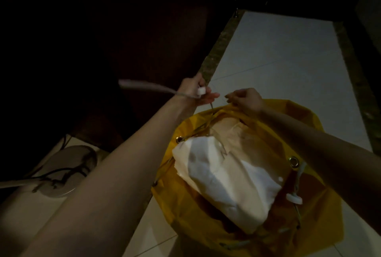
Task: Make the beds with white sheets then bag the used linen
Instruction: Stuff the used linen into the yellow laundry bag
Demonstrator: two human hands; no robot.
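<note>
Mostly the upper left of the frame is black, nothing legible; a fan base [68,171] shows dimly at lower left. Left hand [195,92] grips a blurred cord [144,86], fingers curled. Right hand [246,99] pinches the bag [309,225] rim at centre. Linen [226,182] lies inside, lower right.

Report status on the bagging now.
Left hand grips the drawstring cord. Right hand pinches the yellow bag rim. White linen inside, mouth open. Nothing in the way.
</note>
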